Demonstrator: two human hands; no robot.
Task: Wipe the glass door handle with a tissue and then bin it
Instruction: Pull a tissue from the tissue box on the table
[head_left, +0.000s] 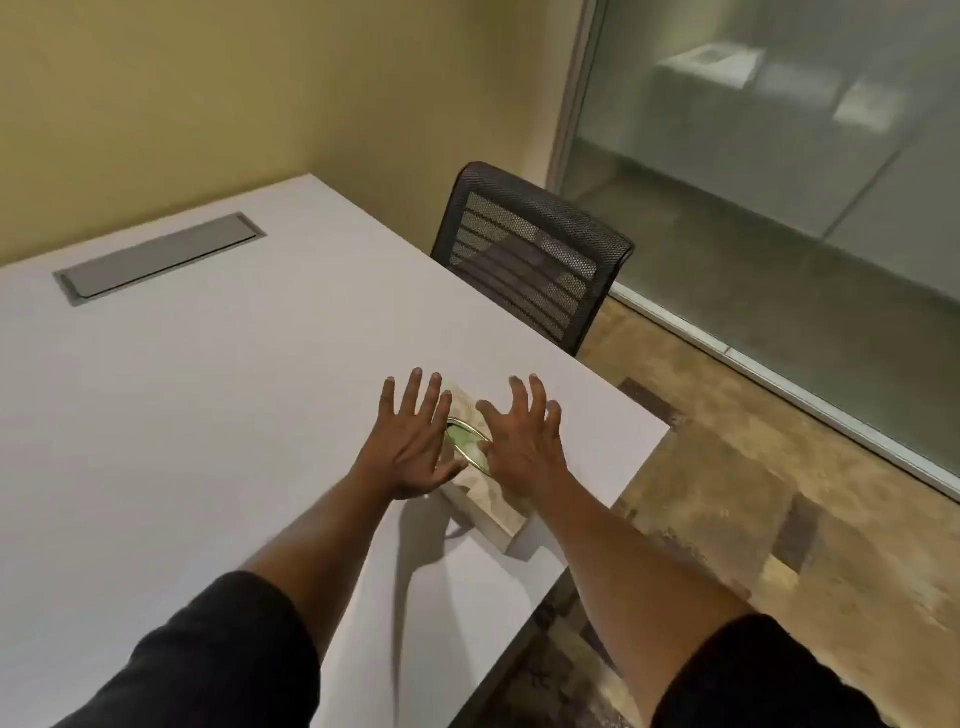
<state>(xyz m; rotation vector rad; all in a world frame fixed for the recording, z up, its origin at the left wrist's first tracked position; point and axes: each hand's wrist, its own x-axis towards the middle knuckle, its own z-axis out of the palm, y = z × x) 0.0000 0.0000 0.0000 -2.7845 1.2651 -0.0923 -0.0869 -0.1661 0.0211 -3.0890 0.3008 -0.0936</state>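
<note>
Fingers (415, 387) of both my hands were spread wide, pinching nothing — my left hand (410, 441) and right hand (524, 441) hovered over the tissue box (493, 506). It sat on the white table (208, 389) near the corner — a mesh chair (530, 260) stood beyond it.

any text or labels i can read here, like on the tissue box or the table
None can be read.
Tissue box: only a beige pattern shows, no legible words; both hands cover much of its top.
Table and its grey cable hatch: no markings.
Paper behind the frosted glass: too blurred to tell.
</note>
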